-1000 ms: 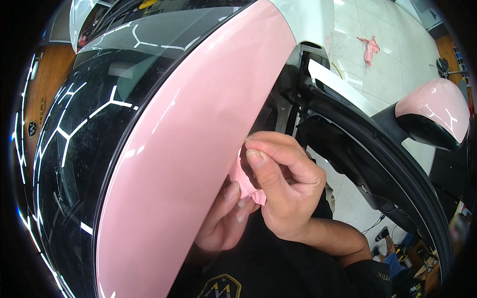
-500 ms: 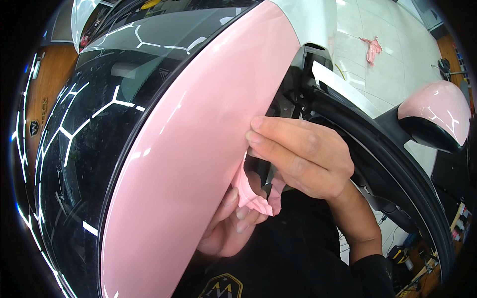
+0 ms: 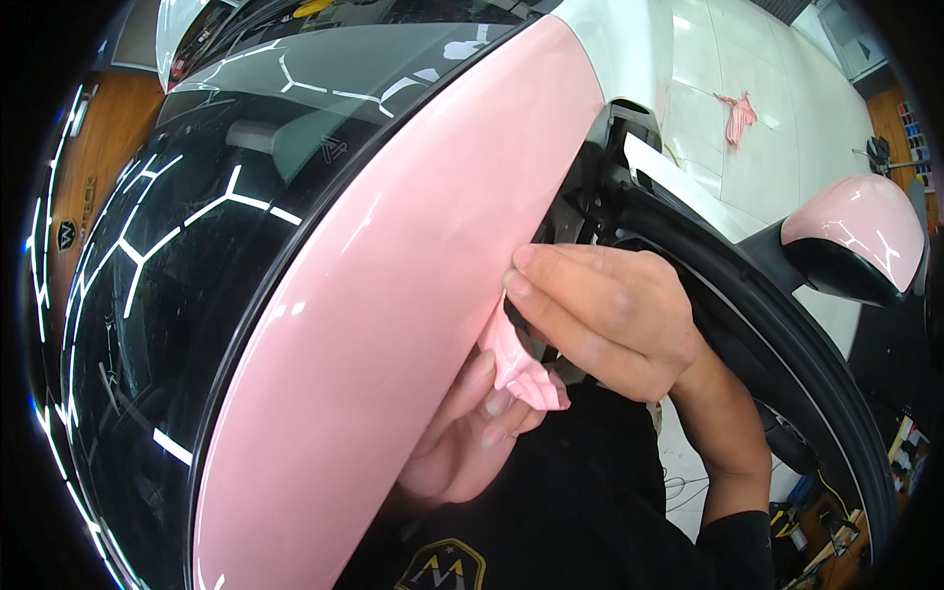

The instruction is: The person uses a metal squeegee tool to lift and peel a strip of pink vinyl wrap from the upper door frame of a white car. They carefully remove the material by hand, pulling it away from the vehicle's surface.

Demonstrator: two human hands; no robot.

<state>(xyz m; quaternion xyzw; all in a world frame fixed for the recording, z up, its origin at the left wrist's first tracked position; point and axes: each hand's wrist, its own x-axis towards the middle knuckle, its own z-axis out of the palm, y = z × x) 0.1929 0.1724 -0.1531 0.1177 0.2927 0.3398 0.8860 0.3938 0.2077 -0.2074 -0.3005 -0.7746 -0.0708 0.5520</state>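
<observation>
Glossy pink film (image 3: 383, 265) covers the curved car pillar beside the dark windshield. My right hand (image 3: 610, 320) is closed in a pinch at the pillar's inner edge, its thumb and index fingertips on the film there. Below it, my left hand (image 3: 457, 452) grips a loose, crumpled flap of the film (image 3: 526, 379) between thumb and fingers. The flap hangs off the edge toward the door opening. Part of my left hand is hidden behind the pillar.
The open car door's black frame (image 3: 787, 295) curves round on the right, with a pink-covered side mirror (image 3: 855, 231) beyond it. A crumpled pink scrap (image 3: 737, 118) lies on the pale tiled floor. Tools (image 3: 801, 521) are at the lower right.
The loose flap has swung up and to the right, its loop now closed up. Both hands have shifted slightly right in the view and keep their pinches.
</observation>
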